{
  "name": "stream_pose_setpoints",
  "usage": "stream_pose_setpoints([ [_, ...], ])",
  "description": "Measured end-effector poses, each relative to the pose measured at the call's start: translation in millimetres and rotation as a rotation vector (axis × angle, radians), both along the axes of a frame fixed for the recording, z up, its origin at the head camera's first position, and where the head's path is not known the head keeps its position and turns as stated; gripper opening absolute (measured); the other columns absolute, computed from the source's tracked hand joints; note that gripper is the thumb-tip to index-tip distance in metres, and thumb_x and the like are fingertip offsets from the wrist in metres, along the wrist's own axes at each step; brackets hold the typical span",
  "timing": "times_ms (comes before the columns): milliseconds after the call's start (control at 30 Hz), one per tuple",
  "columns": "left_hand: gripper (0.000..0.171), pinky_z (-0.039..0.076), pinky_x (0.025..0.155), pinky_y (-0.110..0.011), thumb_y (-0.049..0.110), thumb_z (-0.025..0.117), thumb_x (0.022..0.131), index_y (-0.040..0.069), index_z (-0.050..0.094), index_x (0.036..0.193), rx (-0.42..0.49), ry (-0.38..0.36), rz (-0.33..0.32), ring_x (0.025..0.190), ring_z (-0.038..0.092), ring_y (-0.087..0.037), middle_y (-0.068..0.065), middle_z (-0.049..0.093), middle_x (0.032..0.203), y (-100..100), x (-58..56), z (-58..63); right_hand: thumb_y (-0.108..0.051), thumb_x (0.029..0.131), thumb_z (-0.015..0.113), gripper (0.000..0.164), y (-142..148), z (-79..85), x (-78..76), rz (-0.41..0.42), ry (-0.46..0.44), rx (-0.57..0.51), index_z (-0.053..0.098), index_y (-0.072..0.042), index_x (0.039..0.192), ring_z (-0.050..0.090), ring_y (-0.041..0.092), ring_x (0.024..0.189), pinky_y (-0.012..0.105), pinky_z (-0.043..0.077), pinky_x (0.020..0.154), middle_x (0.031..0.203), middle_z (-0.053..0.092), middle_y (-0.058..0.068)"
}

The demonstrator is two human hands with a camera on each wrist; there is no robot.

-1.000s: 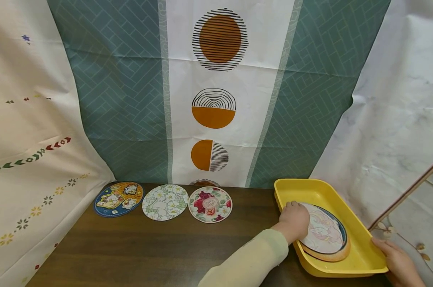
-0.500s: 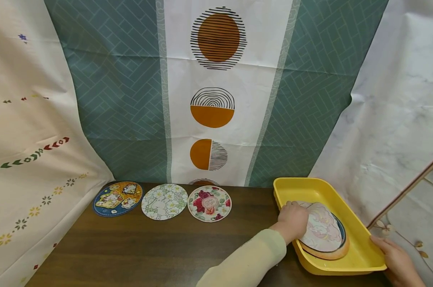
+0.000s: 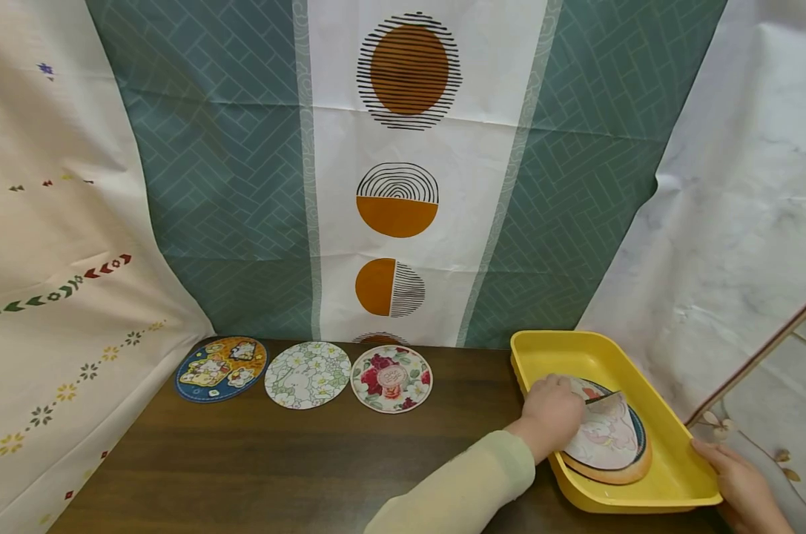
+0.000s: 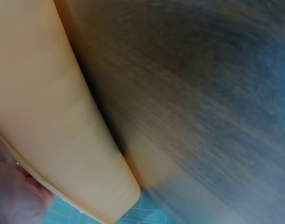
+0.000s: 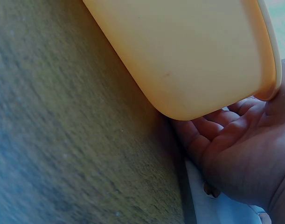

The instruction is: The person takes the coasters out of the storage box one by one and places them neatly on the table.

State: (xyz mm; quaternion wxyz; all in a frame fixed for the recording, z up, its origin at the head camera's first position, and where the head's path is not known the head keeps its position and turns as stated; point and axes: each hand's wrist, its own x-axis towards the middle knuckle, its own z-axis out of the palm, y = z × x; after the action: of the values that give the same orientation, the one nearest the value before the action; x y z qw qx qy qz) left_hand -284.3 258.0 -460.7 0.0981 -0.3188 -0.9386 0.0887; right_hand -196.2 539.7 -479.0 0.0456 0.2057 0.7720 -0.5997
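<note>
- Left hand (image 3: 555, 417): reaches over the yellow tray's (image 3: 679, 471) left wall; fingers curled, gripping the edge of the pink-print disc (image 3: 601, 443). Fingertips hidden from the head view.
- Pink-print disc: top of the stack inside the tray; far side raised and bent back, edge-on line visible. A face with red print (image 3: 589, 392) shows just beyond the bend.
- Lower in stack: dark-blue-rimmed disc (image 3: 640, 436), then tan disc (image 3: 632, 475) lowest of those visible. Total count cannot be told.
- Right hand (image 3: 739, 486): closed round the tray's near right corner; thumb at the rim, fingers curled beneath the corner in the right wrist view.
- Tray: on the right part of the dark wood worktop (image 3: 276, 467), long side running away from the person.
- Far left of worktop, in a row, lying flat: blue-and-orange disc (image 3: 222, 369), green-and-white floral disc (image 3: 308, 375), rose-print disc (image 3: 392, 379). Last two nearly touching.
- Behind: green-and-white hanging cloth (image 3: 209, 185) with orange circle prints.
- Left sleeve (image 3: 469, 482): pale yellow.
</note>
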Motion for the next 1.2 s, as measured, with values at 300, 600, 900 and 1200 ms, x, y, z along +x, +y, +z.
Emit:
stream_pose_setpoints([
  [300, 0.018, 0.043, 0.087, -0.022, 0.044, 0.054, 0.105, 0.041, 0.065, 0.119, 0.071, 0.17, -0.045, 0.097, 0.043, -0.009, 0.011, 0.051, 0.107, -6.8, 6.1, -0.7, -0.048, 0.109, 0.037, 0.06, 0.7, -0.5, -0.9, -0.026, 0.009, 0.011, 0.044, 0.01, 0.121, 0.065, 0.022, 0.078, 0.039, 0.058, 0.071, 0.09, 0.06, 0.003],
  [600, 0.015, 0.052, 0.079, -0.018, 0.039, 0.061, 0.103, 0.033, 0.061, 0.117, 0.247, 0.132, -0.059, 0.09, 0.06, -0.001, 0.015, 0.061, 0.101, -13.4, 7.1, -4.2, -0.043, 0.11, 0.035, 0.06, 0.1, -0.1, 0.3, -0.05, -0.033, 0.021, 0.04, 0.014, 0.125, 0.064, 0.024, 0.077, 0.041, 0.058, 0.07, 0.088, 0.06, 0.005],
  [900, 0.016, 0.055, 0.067, -0.021, 0.035, 0.059, 0.104, 0.037, 0.058, 0.12, 0.353, 0.071, 0.002, 0.096, 0.063, 0.003, 0.021, 0.065, 0.113, -19.4, 9.8, -5.3, -0.043, 0.109, 0.035, 0.057, -1.1, -5.6, -1.8, -0.088, -0.037, 0.052, 0.042, 0.012, 0.121, 0.063, 0.025, 0.075, 0.041, 0.057, 0.067, 0.086, 0.059, 0.007],
  [1200, 0.025, 0.049, 0.088, -0.012, 0.033, 0.055, 0.107, 0.043, 0.061, 0.129, 0.489, 0.028, -0.054, 0.112, 0.058, 0.008, 0.027, 0.063, 0.124, -25.9, -0.6, -6.3, -0.043, 0.109, 0.036, 0.052, -1.6, -4.8, -0.5, -0.096, -0.047, 0.044, 0.045, 0.009, 0.114, 0.063, 0.025, 0.074, 0.041, 0.057, 0.067, 0.085, 0.059, 0.006],
])
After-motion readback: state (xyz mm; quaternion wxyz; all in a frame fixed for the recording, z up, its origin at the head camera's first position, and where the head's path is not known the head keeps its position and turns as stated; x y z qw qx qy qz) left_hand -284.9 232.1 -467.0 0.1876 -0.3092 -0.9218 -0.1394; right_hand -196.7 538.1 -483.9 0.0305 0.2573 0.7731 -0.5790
